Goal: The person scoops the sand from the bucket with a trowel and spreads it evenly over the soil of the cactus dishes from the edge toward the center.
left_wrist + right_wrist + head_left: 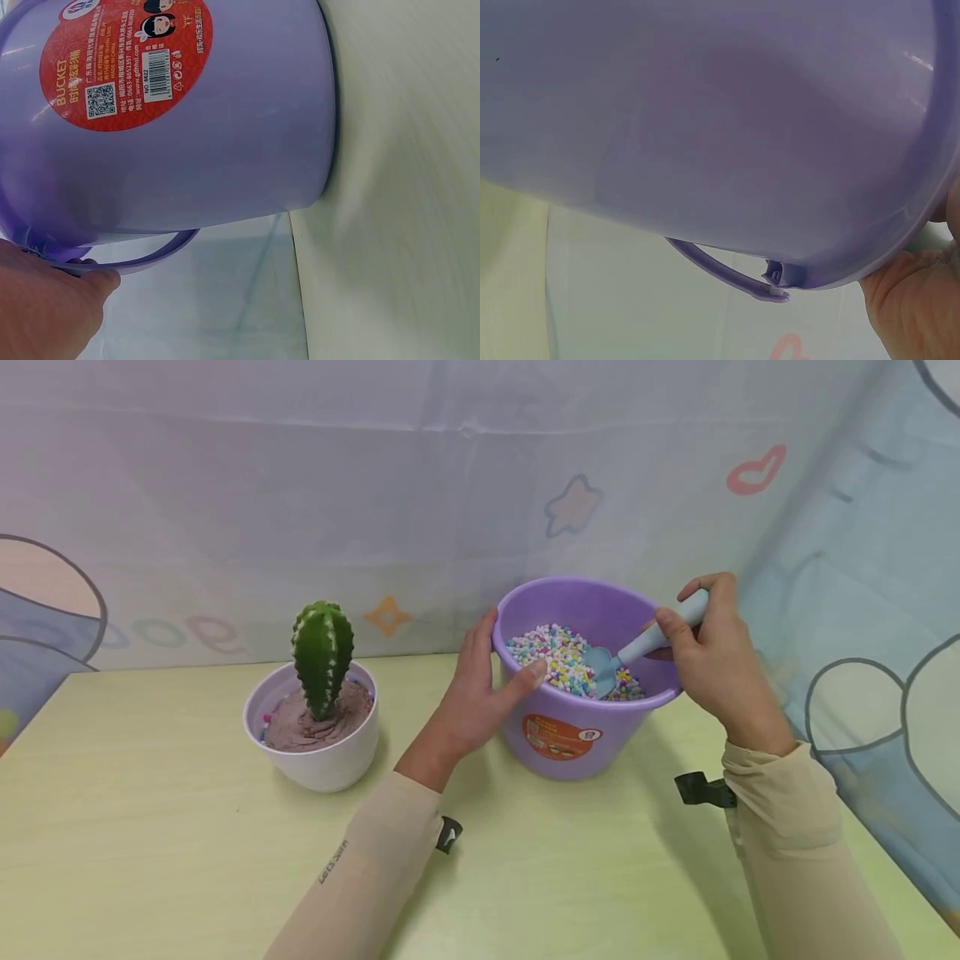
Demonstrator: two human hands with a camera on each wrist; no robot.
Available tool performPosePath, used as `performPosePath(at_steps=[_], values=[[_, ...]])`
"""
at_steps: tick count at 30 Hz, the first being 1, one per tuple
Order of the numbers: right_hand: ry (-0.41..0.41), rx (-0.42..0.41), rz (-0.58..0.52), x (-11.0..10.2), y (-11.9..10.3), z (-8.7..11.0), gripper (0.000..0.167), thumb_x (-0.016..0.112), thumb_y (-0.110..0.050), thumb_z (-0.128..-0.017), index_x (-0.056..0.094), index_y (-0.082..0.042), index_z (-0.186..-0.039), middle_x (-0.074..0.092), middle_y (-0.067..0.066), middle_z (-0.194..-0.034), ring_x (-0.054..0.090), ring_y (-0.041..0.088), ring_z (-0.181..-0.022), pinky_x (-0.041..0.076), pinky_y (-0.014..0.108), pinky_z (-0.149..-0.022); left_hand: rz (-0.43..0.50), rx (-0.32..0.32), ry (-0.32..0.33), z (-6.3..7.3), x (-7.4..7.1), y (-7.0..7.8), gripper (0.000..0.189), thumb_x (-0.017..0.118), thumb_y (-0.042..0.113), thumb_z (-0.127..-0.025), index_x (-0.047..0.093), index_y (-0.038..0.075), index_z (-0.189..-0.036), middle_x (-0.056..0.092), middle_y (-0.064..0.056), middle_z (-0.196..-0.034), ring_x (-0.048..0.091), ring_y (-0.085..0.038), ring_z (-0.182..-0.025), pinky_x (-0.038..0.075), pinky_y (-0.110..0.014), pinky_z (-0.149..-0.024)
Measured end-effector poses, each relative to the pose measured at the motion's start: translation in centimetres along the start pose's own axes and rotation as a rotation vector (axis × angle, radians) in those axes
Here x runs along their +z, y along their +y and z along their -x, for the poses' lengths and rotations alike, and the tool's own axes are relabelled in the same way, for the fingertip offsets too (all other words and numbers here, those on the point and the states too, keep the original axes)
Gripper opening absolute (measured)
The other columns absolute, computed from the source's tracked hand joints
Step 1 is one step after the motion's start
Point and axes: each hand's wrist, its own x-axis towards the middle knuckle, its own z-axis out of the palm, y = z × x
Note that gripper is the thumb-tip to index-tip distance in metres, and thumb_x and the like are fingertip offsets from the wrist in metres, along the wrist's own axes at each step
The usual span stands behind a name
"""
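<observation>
A purple bucket (577,727) with an orange-red label stands on the table, partly filled with small multicoloured pellets (558,656). My left hand (480,693) grips its left rim, thumb over the front edge and fingers round the outer side. In the left wrist view, those fingers are at the bucket's handle (154,257). At the bucket's right side, my right hand (712,652) holds a light blue toy shovel (637,646) by its thick handle. The shovel's blade slants down into the pellets, its tip hidden among them. In the right wrist view, the bucket wall covers the shovel.
Left of the bucket is a white pot (322,768) with a green cactus (322,660) set in brownish clay (300,727). A printed cloth backdrop (450,527) rises behind the pale yellow table (525,877), and another patterned cloth (900,610) borders the right side.
</observation>
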Motion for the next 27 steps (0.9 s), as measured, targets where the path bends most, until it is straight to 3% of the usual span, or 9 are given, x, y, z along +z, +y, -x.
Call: performPosePath(at_steps=[27], values=[[0.007, -0.004, -0.041, 0.09, -0.09, -0.12, 0.024, 0.044, -0.025, -0.105, 0.028, -0.011, -0.117, 0.062, 0.026, -0.110, 0.069, 0.011, -0.083, 0.054, 0.026, -0.077, 0.001, -0.010, 0.000, -0.02, -0.08, -0.03, 0.094, 0.059, 0.052, -0.089, 0.011, 0.008, -0.157, 0.020, -0.008, -0.156, 0.023, -0.019, -0.139, 0.024, -0.048, -0.111]])
